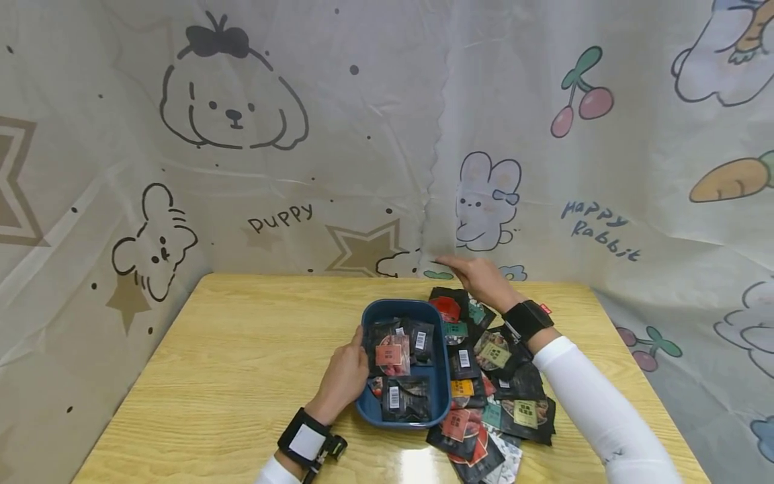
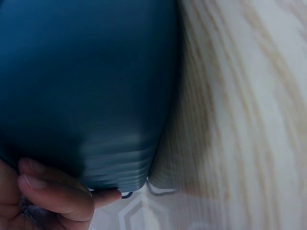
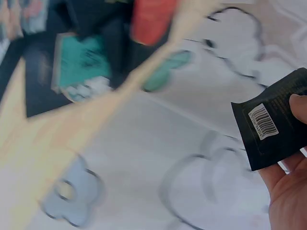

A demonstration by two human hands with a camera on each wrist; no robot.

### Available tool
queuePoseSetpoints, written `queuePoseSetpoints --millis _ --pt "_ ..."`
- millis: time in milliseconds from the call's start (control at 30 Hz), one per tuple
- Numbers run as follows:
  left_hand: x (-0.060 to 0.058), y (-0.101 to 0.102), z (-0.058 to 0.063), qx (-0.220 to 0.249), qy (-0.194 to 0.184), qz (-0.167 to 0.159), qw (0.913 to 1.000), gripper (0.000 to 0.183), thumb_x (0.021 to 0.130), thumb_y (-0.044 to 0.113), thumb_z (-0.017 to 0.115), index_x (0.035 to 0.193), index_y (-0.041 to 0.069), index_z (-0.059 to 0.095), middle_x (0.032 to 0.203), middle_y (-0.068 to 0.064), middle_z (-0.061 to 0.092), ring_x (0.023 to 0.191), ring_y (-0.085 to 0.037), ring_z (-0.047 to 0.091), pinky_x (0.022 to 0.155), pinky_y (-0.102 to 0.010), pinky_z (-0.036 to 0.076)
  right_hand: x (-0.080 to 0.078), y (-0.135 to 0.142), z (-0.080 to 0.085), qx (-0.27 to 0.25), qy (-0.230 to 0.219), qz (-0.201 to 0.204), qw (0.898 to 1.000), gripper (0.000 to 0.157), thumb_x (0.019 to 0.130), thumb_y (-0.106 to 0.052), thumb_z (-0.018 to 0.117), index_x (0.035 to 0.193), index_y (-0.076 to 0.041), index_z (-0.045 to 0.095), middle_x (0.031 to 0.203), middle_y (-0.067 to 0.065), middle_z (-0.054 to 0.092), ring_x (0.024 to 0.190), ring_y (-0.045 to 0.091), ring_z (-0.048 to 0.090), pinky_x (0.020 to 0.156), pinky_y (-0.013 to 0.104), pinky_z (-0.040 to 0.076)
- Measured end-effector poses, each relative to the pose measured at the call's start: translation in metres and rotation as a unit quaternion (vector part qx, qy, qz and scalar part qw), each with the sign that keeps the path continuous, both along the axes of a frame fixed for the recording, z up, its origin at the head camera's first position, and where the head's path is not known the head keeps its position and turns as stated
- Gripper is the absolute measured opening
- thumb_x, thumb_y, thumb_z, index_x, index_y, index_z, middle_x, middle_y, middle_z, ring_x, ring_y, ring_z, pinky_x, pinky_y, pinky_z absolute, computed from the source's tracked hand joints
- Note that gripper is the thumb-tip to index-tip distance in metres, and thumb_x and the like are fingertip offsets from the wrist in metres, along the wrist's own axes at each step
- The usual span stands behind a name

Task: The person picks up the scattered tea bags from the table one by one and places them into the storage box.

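A dark blue plastic bin (image 1: 446,386) stands on the table with several black packets (image 1: 405,398) inside. My left hand (image 1: 342,378) holds it at the left side. In the left wrist view, bent fingers (image 2: 62,196) lie against the bin's outer wall (image 2: 86,91). My right hand (image 1: 484,281) is raised beyond the far end of a packet pile (image 1: 525,383). Between thumb and fingers it pinches a small black packet (image 3: 276,125) with a white barcode, plain in the right wrist view. That packet is hard to make out in the head view.
The pile of overlapping packets, with red, green and yellow labels, spreads along the bin's right side to the table's front. The wooden table (image 1: 242,363) meets a printed cloth (image 1: 363,168) at its back edge.
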State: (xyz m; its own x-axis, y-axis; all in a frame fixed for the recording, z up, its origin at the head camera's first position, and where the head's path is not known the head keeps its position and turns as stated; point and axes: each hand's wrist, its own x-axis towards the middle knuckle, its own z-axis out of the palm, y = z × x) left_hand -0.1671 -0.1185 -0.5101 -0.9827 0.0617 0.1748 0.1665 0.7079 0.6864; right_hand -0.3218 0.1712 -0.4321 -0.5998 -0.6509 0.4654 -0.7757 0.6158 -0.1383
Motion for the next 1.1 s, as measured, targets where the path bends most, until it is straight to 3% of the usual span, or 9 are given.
queuePoseSetpoints --millis 100,200,300,433,600,700,833,933,1100 --pt "0.000 0.001 0.001 -0.005 0.005 0.002 1.0000 0.051 0.094 0.003 0.048 0.141 -0.011 0.036 0.058 -0.002 0.046 0.045 -0.009 0.040 0.041 -0.027 0.031 0.021 -0.008 0.016 0.016 0.026 0.022 0.999 0.037 0.097 -0.009 0.052 0.134 -0.014 0.058 0.126 0.012 0.065 0.103 0.027 0.065 0.080 0.042 0.056" --pt "-0.001 -0.001 0.002 -0.009 0.010 0.005 0.9999 0.050 0.094 0.003 0.048 0.141 -0.012 0.037 0.058 -0.003 0.047 0.045 -0.009 0.040 0.041 -0.027 0.032 0.044 -0.023 0.023 0.040 0.050 0.051 0.997 0.045 0.093 0.000 0.055 0.136 -0.013 0.055 0.131 0.011 0.062 0.107 0.028 0.063 0.077 0.040 0.056" --pt "-0.002 -0.002 0.003 -0.004 0.006 0.003 1.0000 0.050 0.094 0.003 0.047 0.141 -0.012 0.036 0.057 -0.001 0.045 0.043 -0.009 0.038 0.040 -0.026 0.031 0.066 -0.040 0.017 0.059 0.063 0.088 0.992 0.051 0.090 0.003 0.056 0.138 -0.015 0.053 0.133 0.011 0.060 0.112 0.027 0.060 0.080 0.039 0.055" --pt "-0.003 -0.002 0.004 -0.001 0.007 0.001 1.0000 0.050 0.095 0.003 0.046 0.141 -0.012 0.036 0.056 -0.001 0.047 0.042 -0.009 0.040 0.040 -0.027 0.032 0.080 -0.060 -0.001 0.085 0.076 0.137 0.984 0.057 0.086 0.007 0.059 0.139 -0.014 0.052 0.132 0.012 0.060 0.119 0.025 0.056 0.091 0.041 0.052" --pt "0.000 -0.001 0.001 -0.006 0.012 -0.004 0.9999 0.049 0.094 0.001 0.046 0.140 -0.012 0.037 0.056 -0.004 0.050 0.043 -0.009 0.040 0.039 -0.027 0.032 0.084 -0.078 -0.024 0.129 0.057 0.154 0.978 0.060 0.086 0.002 0.063 0.141 -0.016 0.049 0.137 0.010 0.057 0.125 0.024 0.052 0.099 0.040 0.047" --pt "0.002 0.001 -0.001 -0.006 0.007 -0.013 0.9999 0.050 0.094 0.000 0.045 0.141 -0.012 0.036 0.054 -0.002 0.049 0.041 -0.008 0.039 0.038 -0.025 0.031 0.085 -0.080 -0.034 0.169 0.012 0.144 0.975 0.060 0.092 -0.025 0.064 0.147 -0.019 0.041 0.146 0.009 0.047 0.133 0.026 0.043 0.107 0.049 0.037" --pt "0.002 0.002 0.000 -0.002 0.008 -0.018 0.9998 0.050 0.093 0.000 0.045 0.141 -0.013 0.035 0.054 0.000 0.047 0.039 -0.007 0.039 0.038 -0.024 0.030 0.085 -0.078 -0.035 0.212 -0.047 0.113 0.970 0.082 0.086 -0.058 0.059 0.153 -0.026 0.025 0.158 0.010 0.026 0.141 0.031 0.027 0.111 0.061 0.022" --pt "0.001 0.001 0.000 -0.005 0.011 -0.016 0.9998 0.051 0.093 0.000 0.045 0.141 -0.013 0.035 0.054 0.000 0.046 0.040 -0.007 0.038 0.038 -0.024 0.029 0.081 -0.073 -0.027 0.199 -0.061 0.095 0.973 0.089 0.082 -0.062 0.060 0.154 -0.027 0.021 0.160 0.010 0.019 0.143 0.033 0.022 0.111 0.063 0.017" --pt "0.000 -0.002 -0.002 -0.012 0.015 -0.008 0.9998 0.052 0.093 0.001 0.046 0.142 -0.011 0.034 0.055 0.002 0.044 0.041 -0.008 0.037 0.039 -0.025 0.030 0.064 -0.056 -0.006 0.117 -0.064 0.058 0.989 0.083 0.086 -0.057 0.059 0.153 -0.022 0.025 0.160 0.012 0.017 0.142 0.035 0.023 0.113 0.060 0.017"
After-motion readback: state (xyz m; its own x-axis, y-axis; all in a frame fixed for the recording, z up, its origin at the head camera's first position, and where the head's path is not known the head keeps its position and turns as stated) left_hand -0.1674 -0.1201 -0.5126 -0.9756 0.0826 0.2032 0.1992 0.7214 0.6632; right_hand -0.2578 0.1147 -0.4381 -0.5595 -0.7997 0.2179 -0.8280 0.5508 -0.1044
